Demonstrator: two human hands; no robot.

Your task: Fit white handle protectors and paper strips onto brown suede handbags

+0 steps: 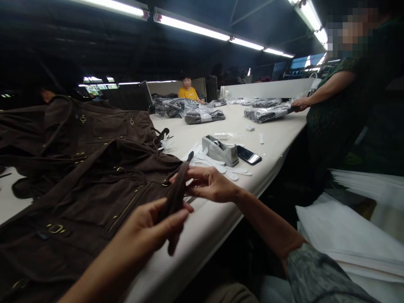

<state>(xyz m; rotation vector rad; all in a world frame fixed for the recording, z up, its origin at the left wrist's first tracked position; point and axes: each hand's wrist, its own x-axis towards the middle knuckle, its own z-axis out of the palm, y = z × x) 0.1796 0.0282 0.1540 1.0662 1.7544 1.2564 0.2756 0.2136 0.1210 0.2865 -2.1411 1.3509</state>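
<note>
A dark brown fabric strap (177,189) is held up over the table's near edge, between my two hands. My left hand (154,229) is closed round its lower part, thumb on top. Higher up, my right hand (210,184) pinches the strap from the right side, with its fingertips partly hidden behind it. Just left of the hands lies a dark brown bag (94,198) with brass-coloured buckles and a zip. Another brown bag (107,126) of the same look lies behind it.
Beyond my right hand stand a grey tape dispenser (221,150), white strips (206,160) and a phone (249,155). Plastic-wrapped dark packages (203,115) lie farther along the pale table (271,139). A person (341,92) stands at right, above stacked white sheets (350,231). Another person (188,90) is far back.
</note>
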